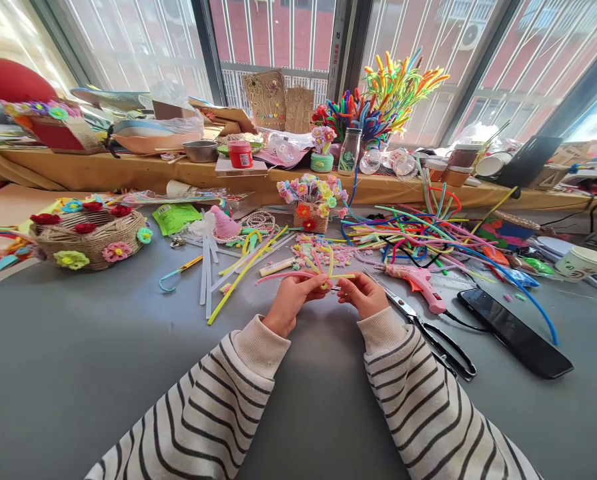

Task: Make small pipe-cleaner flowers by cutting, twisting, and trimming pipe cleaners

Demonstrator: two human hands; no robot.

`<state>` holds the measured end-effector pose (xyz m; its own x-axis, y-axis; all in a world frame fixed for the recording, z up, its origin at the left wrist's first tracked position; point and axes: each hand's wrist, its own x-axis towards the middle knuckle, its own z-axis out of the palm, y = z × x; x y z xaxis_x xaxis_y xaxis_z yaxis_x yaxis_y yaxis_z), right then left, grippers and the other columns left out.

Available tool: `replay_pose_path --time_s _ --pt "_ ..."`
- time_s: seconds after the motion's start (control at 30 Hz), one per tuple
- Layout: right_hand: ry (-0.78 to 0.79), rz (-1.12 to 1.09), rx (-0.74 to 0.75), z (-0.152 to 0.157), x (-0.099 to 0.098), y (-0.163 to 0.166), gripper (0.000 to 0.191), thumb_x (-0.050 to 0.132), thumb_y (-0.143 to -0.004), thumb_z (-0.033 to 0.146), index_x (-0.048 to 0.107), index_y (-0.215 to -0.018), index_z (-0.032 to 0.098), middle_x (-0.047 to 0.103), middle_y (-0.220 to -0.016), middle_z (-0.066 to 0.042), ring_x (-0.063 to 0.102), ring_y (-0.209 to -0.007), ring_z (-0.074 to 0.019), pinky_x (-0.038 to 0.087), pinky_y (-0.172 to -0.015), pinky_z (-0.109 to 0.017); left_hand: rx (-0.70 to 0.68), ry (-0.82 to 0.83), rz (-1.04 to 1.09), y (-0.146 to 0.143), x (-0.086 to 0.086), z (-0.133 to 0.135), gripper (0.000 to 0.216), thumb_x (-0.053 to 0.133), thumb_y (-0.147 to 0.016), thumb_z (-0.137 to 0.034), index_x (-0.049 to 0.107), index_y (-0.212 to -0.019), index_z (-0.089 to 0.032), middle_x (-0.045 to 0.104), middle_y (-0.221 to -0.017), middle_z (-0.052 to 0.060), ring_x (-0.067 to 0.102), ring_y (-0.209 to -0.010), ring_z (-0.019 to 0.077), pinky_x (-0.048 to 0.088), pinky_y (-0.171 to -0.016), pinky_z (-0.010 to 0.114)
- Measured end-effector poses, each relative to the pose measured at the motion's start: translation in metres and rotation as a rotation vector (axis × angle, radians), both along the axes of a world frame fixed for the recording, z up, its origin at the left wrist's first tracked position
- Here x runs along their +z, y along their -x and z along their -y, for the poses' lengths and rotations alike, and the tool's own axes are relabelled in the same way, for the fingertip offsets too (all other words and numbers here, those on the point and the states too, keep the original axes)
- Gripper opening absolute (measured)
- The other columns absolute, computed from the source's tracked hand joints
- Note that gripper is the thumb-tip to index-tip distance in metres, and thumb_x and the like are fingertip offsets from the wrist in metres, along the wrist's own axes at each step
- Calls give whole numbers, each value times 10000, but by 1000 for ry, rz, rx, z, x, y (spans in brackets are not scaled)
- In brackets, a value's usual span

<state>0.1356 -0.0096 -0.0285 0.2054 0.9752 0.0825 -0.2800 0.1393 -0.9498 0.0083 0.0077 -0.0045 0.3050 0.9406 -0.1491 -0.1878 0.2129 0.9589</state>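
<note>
My left hand (pixel 291 301) pinches a small bundle of pink and yellow pipe cleaners (pixel 330 261) where they meet, their ends sticking out upward and to the sides. Close beside it, my right hand (pixel 365 295) has its fingers closed at the yellow pipe cleaner that points right. The fingers partly hide the middle of the bundle. Just behind the hands is a pile of small pastel pipe-cleaner pieces (pixel 323 248). A pair of scissors (pixel 421 325) with black handles and a pink glue gun (pixel 421 283) lie right of my right hand.
Glue sticks (pixel 205 273) and a yellow pipe cleaner (pixel 245 277) lie to the left. A flower-trimmed basket (pixel 91 240) stands farther left. A black phone (pixel 515 330) lies at the right, before a tangle of pipe cleaners (pixel 403 233). A crowded ledge (pixel 148 167) runs along the back.
</note>
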Motion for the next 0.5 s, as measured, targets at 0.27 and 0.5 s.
replay_pose_path --time_s 0.27,0.5 --pt "3 222 61 -1 -8 3 231 578 -596 337 581 -683 123 516 -462 32 432 -360 -52 375 -356 -193 15 -55 -51 -1 -3 -2 202 606 -548 -312 596 -646 -136 561 -678 20 494 -632 96 411 -613 218" --pt "12 88 174 -4 -13 3 235 555 -612 371 541 -591 138 463 -437 53 393 -351 -38 317 -333 -171 -3 -87 -57 -1 -3 -3 232 612 -531 -319 599 -645 -117 575 -627 20 490 -584 94 404 -595 230"
